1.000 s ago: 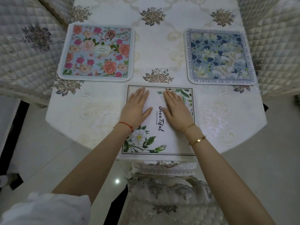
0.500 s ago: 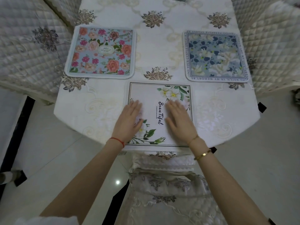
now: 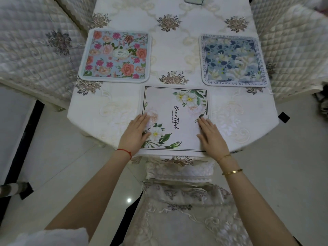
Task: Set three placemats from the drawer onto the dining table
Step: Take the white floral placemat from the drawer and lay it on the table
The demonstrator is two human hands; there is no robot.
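My left hand (image 3: 135,134) flat on white "Beautiful" placemat (image 3: 174,119), my right hand (image 3: 212,136) flat too, fingers straight, pink floral placemat (image 3: 116,55) and blue floral placemat (image 3: 233,60) beyond on dining table (image 3: 175,50)

Bench (image 3: 170,50) covered in cream embroidered cloth. White "Beautiful" floral placemat (image 3: 174,110) lies flat at its near edge. Beyond it, left: pink rose-print placemat (image 3: 116,55). Beyond it, right: blue floral placemat with lettered border (image 3: 233,60).

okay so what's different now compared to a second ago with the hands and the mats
Both hands slid apart and back toward the near edge of the white mat: the left hand now lies flat at its left edge, the right hand at its right. Nothing was gripped or let go. The pink flowered mat and the blue mat stayed put.
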